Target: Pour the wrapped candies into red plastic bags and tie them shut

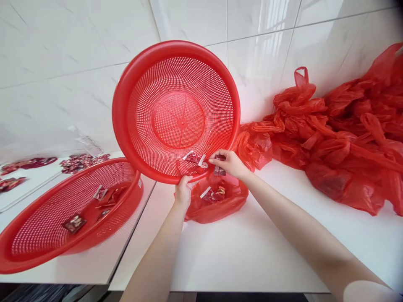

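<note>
My left hand (183, 192) grips the lower rim of a red perforated basket (141, 75), tilted up on edge so its inside faces me. A few small dark red packets (194, 158) lie at the basket's low edge. My right hand (229, 162) pinches one dark red packet (219, 170) at that rim. Directly below sits an open red plastic bag (204, 209) with packets inside on the white table (252, 247).
A second red basket (37, 235) with several packets lies at the left on a neighbouring table. More packets lie spread on a board (28, 184) at far left. A heap of crumpled red plastic bags (340, 138) fills the right, against a white tiled wall.
</note>
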### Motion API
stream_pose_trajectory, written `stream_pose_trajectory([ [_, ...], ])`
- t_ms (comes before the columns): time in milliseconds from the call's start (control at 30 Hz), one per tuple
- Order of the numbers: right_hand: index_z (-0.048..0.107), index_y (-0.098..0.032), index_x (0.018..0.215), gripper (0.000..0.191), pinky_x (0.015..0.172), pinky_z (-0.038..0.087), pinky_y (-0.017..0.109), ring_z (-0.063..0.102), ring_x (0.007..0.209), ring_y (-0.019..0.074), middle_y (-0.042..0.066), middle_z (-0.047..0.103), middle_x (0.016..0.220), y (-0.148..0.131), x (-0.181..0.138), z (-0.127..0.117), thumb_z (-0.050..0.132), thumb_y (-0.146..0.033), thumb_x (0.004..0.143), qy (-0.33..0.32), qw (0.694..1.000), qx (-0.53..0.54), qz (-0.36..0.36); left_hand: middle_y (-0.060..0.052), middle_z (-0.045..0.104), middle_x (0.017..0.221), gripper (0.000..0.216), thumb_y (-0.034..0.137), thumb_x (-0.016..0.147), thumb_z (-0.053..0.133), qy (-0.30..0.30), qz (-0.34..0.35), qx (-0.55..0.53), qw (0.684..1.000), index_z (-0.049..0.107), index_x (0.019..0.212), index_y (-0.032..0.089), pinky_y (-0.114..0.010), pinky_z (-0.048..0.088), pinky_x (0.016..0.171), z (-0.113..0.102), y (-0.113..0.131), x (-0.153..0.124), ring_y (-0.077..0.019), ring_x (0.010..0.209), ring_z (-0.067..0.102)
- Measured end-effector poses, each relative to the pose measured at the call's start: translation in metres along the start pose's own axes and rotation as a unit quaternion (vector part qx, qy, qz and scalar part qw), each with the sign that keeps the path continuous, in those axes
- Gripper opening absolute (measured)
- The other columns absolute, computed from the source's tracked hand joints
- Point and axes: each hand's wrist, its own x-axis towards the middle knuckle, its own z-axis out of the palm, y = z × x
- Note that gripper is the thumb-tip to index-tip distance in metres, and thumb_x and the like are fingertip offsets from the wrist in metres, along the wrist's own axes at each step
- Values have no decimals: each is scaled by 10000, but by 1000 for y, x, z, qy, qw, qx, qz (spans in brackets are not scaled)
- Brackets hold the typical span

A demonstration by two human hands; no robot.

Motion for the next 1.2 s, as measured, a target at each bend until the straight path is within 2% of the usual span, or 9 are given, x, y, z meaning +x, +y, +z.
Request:
stream_pose_trajectory([
  [200,610,-167,747,346,563,442,250,530,555,121,5,601,632,-14,-2,-3,550,-480,881,-4,997,-71,13,-71,744,856,210,189,602,589,-3,-9,-6,1000,664,794,149,-439,517,951,-1,1,2,-325,1084,650],
  [367,661,-162,992,284,931,463,360,616,1002,217,109,677,1062,-21,-9,-1,500,-392,944,40,951,-279,-129,-51,739,815,201,188,578,608,-18,-28,14,999,659,769,149,-442,531,913,4,0,-4,-314,1025,670],
  [533,460,-205,1410,588,1068,355,544,404,1359,322,149,391,1512,-18,-17,2,413,-563,947,-113,902,-396,-131,-52,742,840,243,171,584,615,-67,-67,19,995,661,822,165,-432,553,844,10,-7,-14,-316,984,682],
  [633,502,-196,1384,574,1052,399,496,480,1306,294,141,498,1431,-17,-17,2,438,-554,940,-186,894,-379,-148,-74,735,823,275,177,586,611,-63,-77,26,995,662,853,132,-442,561,825,7,-8,-12,-320,943,694],
  [833,494,-197,1394,468,994,472,380,622,1146,224,104,625,1301,-16,-14,1,493,-323,944,-200,923,-290,-152,-97,731,850,271,183,627,578,-36,-68,14,997,671,862,86,-441,558,852,-6,0,3,-281,910,700],
  [933,437,-180,1441,569,976,477,394,637,1125,245,127,626,1299,-20,-14,-2,554,-337,906,-210,926,-284,-136,-109,731,856,274,188,627,573,-17,-64,18,998,674,858,80,-425,564,839,-10,1,7,-271,885,702],
  [1067,602,-202,1285,463,911,492,327,675,1006,212,73,698,1173,-34,-16,-10,587,-434,885,-262,926,-240,-130,-120,729,879,271,200,624,583,-9,-48,17,999,665,859,95,-405,565,831,-12,2,9,-272,896,703],
  [1133,706,-191,1060,369,846,497,292,687,899,190,47,738,1021,-39,-16,-13,547,-483,900,-238,938,-224,-114,-95,727,861,245,198,623,590,3,-25,8,1000,652,848,122,-396,567,822,-13,5,11,-266,914,700],
  [1200,702,-165,802,442,766,496,289,678,750,180,46,735,808,-39,-15,-14,474,-523,925,-127,962,-234,-57,-66,721,822,191,196,620,594,22,1,-4,1000,630,800,145,-389,572,807,-14,9,13,-255,910,698],
])
